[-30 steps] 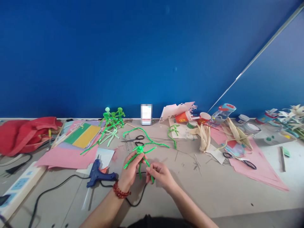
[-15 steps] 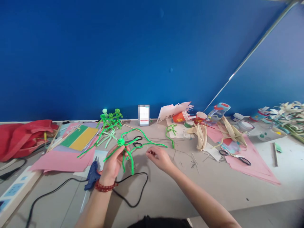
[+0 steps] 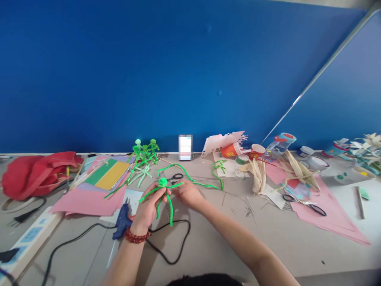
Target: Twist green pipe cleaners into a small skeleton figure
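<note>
My left hand pinches a small green pipe-cleaner figure just below its round coiled head. Its thin arms stick out to both sides and its legs hang down under my fingers. Beside it, my right hand is closed, fingertips curled in against the figure's right-side arm. What those fingertips grip is hidden. Behind the hands, a long green pipe cleaner lies bent on the table, with black-handled scissors partly covered. Further back on the left stand several finished-looking green pipe-cleaner figures.
A blue glue gun lies by my left wrist, its black cable looping under the hands. At left are coloured sheets, a power strip and red cloth. Rightward are paper cups, dried husks and more scissors.
My right hand has moved left, from apart to right against the figure. The left hand still holds the figure. The whole view has shifted slightly.
</note>
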`<state>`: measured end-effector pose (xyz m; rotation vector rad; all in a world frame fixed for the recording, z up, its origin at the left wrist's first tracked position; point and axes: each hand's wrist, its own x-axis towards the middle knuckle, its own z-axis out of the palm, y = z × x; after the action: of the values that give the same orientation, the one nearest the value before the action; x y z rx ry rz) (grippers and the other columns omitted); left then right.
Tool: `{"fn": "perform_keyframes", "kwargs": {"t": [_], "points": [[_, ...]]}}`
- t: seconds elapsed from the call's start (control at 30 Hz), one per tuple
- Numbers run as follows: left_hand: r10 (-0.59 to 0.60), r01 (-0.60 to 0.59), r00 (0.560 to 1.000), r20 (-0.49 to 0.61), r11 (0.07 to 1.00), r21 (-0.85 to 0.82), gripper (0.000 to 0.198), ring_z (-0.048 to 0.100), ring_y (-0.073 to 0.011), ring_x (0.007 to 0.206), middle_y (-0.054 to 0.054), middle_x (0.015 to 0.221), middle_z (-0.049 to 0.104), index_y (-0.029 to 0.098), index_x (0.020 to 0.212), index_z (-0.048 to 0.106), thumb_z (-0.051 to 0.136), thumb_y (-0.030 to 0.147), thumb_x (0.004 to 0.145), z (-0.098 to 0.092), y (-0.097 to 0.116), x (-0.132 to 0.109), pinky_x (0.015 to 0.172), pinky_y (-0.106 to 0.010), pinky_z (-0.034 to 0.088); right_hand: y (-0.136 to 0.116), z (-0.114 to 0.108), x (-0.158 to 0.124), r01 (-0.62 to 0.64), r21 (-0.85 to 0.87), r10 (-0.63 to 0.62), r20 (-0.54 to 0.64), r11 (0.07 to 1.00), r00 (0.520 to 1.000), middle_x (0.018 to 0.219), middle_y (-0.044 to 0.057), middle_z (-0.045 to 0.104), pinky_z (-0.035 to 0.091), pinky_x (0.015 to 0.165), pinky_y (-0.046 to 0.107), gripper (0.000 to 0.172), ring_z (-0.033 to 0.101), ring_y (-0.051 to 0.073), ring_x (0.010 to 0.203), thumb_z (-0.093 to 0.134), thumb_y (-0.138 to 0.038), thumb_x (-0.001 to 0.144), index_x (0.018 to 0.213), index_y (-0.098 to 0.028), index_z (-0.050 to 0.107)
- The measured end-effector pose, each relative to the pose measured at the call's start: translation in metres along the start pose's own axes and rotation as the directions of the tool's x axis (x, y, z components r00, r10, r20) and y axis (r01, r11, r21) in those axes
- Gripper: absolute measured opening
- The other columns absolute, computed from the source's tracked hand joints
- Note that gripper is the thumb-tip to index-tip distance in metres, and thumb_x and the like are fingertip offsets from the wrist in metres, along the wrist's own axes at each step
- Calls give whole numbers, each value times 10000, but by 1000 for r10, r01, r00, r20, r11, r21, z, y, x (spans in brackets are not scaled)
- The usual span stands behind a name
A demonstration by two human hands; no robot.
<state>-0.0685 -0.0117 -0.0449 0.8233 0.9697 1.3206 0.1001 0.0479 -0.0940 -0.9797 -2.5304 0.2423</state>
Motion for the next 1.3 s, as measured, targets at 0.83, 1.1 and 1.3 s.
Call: {"fn": "perform_keyframes", "kwargs": {"t": [0.83,1.1,1.3], "points": [[-157,164,973,171,986,-29,218,606,-127,622,-6,749,687,198,946,629,734,274,770,28,-29,-12,599,-232,456,-25,-83,-50,-39,130,86,-374,991,924,762,37,706,443,624,229,190,636,144,674,528,-270,951,870,-206,688],[-139,154,971,194,986,-62,171,594,-112,604,-18,779,694,169,901,612,706,266,796,31,-25,-13,600,-231,459,-26,-76,-50,-80,57,95,-372,995,923,762,23,709,412,621,220,193,631,132,674,529,-259,944,835,-209,681],[-129,131,978,162,991,-2,146,578,-112,600,-8,758,690,180,845,609,697,290,808,32,-24,-14,600,-227,451,-27,-74,-50,-60,-36,45,-333,998,942,709,23,672,386,632,239,197,607,140,662,518,-255,948,846,-214,681]]}}
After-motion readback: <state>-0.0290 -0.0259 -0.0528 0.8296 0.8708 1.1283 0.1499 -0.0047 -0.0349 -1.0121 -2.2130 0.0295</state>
